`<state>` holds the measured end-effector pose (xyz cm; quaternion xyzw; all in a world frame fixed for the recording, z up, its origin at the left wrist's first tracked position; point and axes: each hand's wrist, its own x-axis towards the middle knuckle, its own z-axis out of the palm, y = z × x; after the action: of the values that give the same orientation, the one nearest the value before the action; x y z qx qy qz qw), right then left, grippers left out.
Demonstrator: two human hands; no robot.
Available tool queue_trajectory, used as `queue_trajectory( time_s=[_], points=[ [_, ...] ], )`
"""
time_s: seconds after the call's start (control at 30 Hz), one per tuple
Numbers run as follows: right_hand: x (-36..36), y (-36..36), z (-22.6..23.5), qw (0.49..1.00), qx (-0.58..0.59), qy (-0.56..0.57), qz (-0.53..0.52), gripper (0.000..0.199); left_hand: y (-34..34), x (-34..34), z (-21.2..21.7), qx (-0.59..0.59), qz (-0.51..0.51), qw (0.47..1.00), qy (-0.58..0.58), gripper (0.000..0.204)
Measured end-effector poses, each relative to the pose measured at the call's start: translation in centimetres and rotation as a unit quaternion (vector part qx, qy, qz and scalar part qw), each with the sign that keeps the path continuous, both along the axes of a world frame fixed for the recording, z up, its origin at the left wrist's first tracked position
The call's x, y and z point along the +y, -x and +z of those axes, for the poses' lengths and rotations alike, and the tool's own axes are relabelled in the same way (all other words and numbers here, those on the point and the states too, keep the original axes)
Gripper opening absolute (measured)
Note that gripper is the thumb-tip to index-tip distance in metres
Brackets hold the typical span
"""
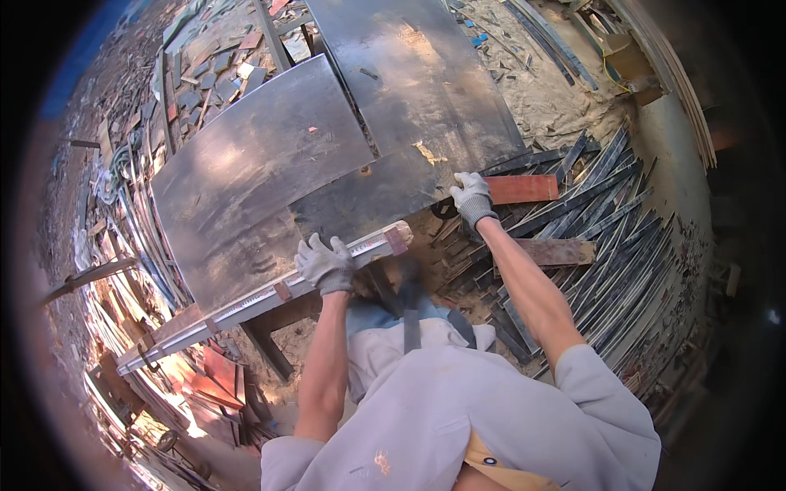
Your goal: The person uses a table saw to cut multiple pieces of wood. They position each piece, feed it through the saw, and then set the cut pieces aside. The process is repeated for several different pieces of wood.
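Note:
Both my hands wear grey work gloves. Spread fingers of my left hand (324, 263) rest at the near edge of a dark board (372, 193), beside a pale metal rail (254, 301) with ruler-like markings. My right hand (472, 198) has its fingers curled over that board's right end. The dark board lies flat across the near part of two larger dark panels, a left panel (254, 164) and a far panel (409, 74). The underside of the board and my right fingertips are partly hidden.
Long dark strips (606, 221) lie in a heap at the right, with a reddish board (524, 189) beside my right hand. Reddish offcuts (217, 376) are piled at the lower left. Small scraps (217, 78) litter the ground at the far left.

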<state>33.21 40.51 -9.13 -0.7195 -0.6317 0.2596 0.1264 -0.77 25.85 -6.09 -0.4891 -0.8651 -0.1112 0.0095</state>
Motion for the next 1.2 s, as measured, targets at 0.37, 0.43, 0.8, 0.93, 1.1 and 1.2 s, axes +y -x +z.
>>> queue_trajectory(
  time_s=[0.37,0.43,0.8,0.93,1.1,1.2],
  points=[
    [-0.3,0.6,0.1,0.999,0.022,-0.042,0.018,0.035,1.4,0.0,-0.2,-0.031,0.006,1.000,-0.002,0.038],
    [0.9,1.3,-0.1,0.997,0.018,-0.072,0.019,0.034,2.0,1.4,-0.2,-0.027,0.008,1.000,-0.005,0.038],
    [11.3,6.5,-0.9,0.995,-0.014,-0.067,0.079,0.033,5.9,12.3,0.8,0.010,0.049,0.997,0.061,0.040],
    [15.8,9.1,-1.0,0.994,0.006,-0.095,0.053,0.030,8.1,17.0,0.8,0.002,0.048,0.998,0.044,0.039],
    [21.6,11.5,-0.2,0.996,-0.014,-0.068,0.049,0.032,10.0,22.4,1.0,0.009,0.056,0.997,0.043,0.040],
    [24.6,12.7,-0.7,0.989,0.140,0.010,-0.053,0.034,11.1,25.2,1.3,0.006,0.057,0.997,0.052,0.041]
  ],
)
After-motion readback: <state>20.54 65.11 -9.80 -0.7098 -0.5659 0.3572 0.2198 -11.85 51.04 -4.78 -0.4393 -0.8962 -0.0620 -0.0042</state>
